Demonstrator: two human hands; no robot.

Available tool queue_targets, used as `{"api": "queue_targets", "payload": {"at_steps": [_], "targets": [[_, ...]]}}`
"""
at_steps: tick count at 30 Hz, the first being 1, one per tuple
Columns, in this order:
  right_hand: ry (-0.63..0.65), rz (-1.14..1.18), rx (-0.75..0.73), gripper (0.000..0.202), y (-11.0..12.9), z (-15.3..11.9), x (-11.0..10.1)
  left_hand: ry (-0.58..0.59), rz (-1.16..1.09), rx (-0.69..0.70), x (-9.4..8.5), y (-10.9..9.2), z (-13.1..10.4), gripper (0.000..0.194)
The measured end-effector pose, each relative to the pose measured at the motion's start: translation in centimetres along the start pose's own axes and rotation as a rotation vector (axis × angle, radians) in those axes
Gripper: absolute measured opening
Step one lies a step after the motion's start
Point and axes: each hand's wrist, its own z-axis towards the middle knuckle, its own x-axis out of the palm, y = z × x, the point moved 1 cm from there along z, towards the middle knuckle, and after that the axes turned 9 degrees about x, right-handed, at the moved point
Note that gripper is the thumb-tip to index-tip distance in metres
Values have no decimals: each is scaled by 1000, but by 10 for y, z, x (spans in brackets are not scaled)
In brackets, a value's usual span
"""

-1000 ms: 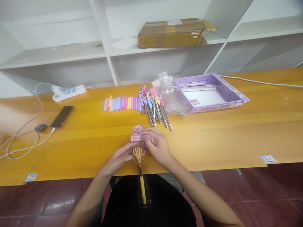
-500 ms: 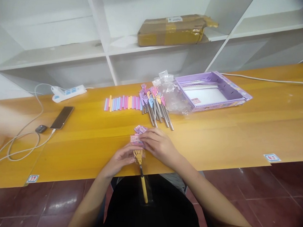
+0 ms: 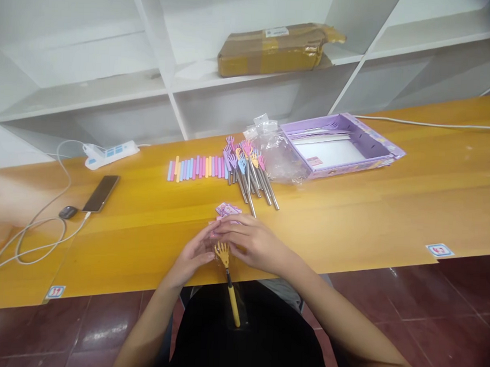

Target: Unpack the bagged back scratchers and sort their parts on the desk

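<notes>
A yellow back scratcher (image 3: 233, 306) lies in a clear plastic bag (image 3: 243, 312), its hand-shaped end over the table edge and its handle against the black clothing. My left hand (image 3: 194, 256) is curled at the left of the bag's upper end, thumb beside the scratcher's fingers, pinching the bag. My right hand (image 3: 253, 242) reaches across from the right, fingers bent over the bag's top and meeting the left fingertips. A pink card shows only as a sliver under these fingers. Just beyond lie several small pink and purple printed cards (image 3: 227, 208).
Past the cards are a pile of back scratchers (image 3: 249, 170), a row of coloured handle tubes (image 3: 197, 167), clear bags (image 3: 276, 152) and a purple box (image 3: 350, 167). At left lie a phone (image 3: 102, 193), a mouse (image 3: 67, 212), cables and a power strip (image 3: 112, 155).
My right hand has moved slightly left and over the pink card, now mostly covered. My left fingers have risen to meet it. The scratcher stays put.
</notes>
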Motion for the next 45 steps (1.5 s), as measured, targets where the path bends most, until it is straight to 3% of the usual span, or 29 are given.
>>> {"api": "queue_targets", "payload": {"at_steps": [7, 12, 16, 18, 21, 26, 32, 35, 38, 41, 45], "targets": [[64, -39, 61, 44, 7, 0, -15, -3, 17, 34, -1, 1, -1, 66], [78, -104, 89, 29, 9, -1, -23, -39, 37, 4, 0, 0, 0, 65], [88, -226, 222, 15, 8, -4, -23, -190, 132, -42, 0, 5, 4, 48], [150, -238, 288, 17, 9, -7, -19, -326, 202, -37, 0, 7, 5, 38], [349, -127, 319, 26, 18, -14, -7, -460, 236, -55, -1, 8, 6, 37], [489, -53, 433, 39, 38, -17, 26, -486, 238, -73, -3, 7, 5, 31], [548, -30, 519, 23, 46, -14, 39, -562, 220, 9, -8, 12, 2, 21], [526, 17, 539, 21, 51, -26, 48, -629, 187, 70, -9, 13, 2, 21], [418, 10, 557, 11, 61, -44, 62, -628, 198, 84, -10, 13, 2, 20], [304, 19, 557, 8, 71, -60, 70, -562, 171, 68, -7, 11, 1, 20], [208, 282, 636, 11, 80, -73, 68, -399, 164, 88, 0, 4, 1, 24]]}}
